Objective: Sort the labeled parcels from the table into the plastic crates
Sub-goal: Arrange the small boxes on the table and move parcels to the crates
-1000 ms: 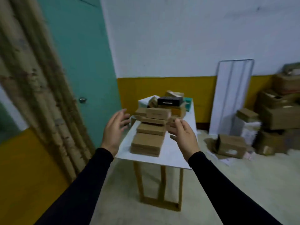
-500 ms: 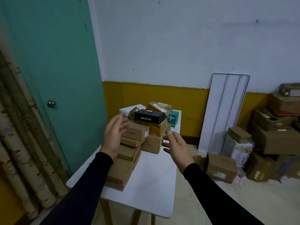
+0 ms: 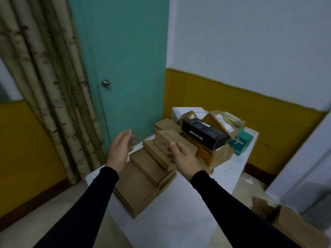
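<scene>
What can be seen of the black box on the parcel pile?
The black box is long, rectangular and glossy-looking, with pale lettering on its side too blurred to read and a small white label near its far end. It lies tilted on top of brown cardboard parcels at the far end of the white table. Neither hand touches it.

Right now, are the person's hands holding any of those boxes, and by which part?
Nothing is held. The left hand and right hand hover open on either side of the top small brown cardboard box.
</scene>
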The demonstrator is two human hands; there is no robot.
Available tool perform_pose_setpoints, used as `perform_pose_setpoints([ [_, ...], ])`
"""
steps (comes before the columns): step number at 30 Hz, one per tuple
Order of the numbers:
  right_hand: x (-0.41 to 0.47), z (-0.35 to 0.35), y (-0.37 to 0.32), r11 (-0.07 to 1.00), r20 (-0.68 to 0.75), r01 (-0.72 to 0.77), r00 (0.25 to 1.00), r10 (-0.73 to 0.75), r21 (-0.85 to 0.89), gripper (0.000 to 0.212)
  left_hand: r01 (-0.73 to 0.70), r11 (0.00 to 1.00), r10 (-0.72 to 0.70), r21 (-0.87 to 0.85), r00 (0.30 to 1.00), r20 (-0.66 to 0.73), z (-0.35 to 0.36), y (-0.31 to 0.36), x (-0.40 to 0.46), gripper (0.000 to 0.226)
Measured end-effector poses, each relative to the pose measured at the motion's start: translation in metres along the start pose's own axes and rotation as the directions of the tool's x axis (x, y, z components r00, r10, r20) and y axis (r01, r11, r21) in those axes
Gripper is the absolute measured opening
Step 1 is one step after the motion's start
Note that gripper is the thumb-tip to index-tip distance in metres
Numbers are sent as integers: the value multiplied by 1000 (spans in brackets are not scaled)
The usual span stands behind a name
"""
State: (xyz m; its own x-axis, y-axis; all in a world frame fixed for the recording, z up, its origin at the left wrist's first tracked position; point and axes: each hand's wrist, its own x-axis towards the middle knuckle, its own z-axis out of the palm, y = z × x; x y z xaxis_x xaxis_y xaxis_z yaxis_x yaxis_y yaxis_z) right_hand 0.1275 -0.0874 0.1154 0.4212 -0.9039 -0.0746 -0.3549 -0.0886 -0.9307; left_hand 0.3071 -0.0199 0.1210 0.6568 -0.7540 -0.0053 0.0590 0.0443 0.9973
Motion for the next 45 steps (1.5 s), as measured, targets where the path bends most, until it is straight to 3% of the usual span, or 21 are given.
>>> perform_pose_setpoints([
  [2, 28, 9, 8, 999, 131, 27, 991, -24, -22, 28, 31, 998, -26, 47, 993, -117, -8, -18, 4, 22],
  [5, 58, 14, 23, 997, 308, 45, 951, -22, -67, 36, 155, 981, -114, 117, 948, -297, -15, -54, -2, 20],
  [11, 100, 24, 65, 986, 531, 64, 847, 28, -154, 40, 583, 782, -408, 219, 745, -528, -11, -129, -23, 47],
  [14, 100, 28, 88, 983, 594, 28, 799, 88, -183, 40, 711, 671, -527, 209, 656, -540, 8, -161, -43, 61],
  [19, 89, 32, 121, 976, 638, 11, 758, 135, -220, 47, 756, 655, -674, 5, 587, -448, 29, -189, -62, 63],
  [24, 73, 28, 142, 971, 640, -34, 746, 182, -235, 37, 744, 668, -644, 13, 586, -492, 26, -203, -61, 35],
  [26, 65, 26, 147, 971, 637, -37, 749, 183, -235, 29, 747, 661, -622, 69, 597, -507, 25, -198, -60, 34],
  [31, 55, 31, 156, 950, 625, -5, 752, 209, -312, 37, 740, 666, -619, 94, 618, -485, 20, -187, -59, 33],
  [35, 58, 48, 165, 946, 610, -242, 723, 325, -216, 43, 719, 692, -619, 69, 639, -456, 22, -183, -63, 27],
  [38, 61, 59, 173, 863, 609, -475, 638, 471, -170, 46, 711, 702, -630, 39, 646, -431, 21, -189, -66, 17],
  [41, 63, 64, 179, 841, 603, -511, 619, 503, -176, 52, 685, 728, -607, 16, 656, -448, 19, -192, -68, 18],
  [45, 59, 61, 176, 838, 574, -525, 644, 506, -149, 32, 654, 756, -570, -22, 642, -512, 12, -188, -73, 24],
])
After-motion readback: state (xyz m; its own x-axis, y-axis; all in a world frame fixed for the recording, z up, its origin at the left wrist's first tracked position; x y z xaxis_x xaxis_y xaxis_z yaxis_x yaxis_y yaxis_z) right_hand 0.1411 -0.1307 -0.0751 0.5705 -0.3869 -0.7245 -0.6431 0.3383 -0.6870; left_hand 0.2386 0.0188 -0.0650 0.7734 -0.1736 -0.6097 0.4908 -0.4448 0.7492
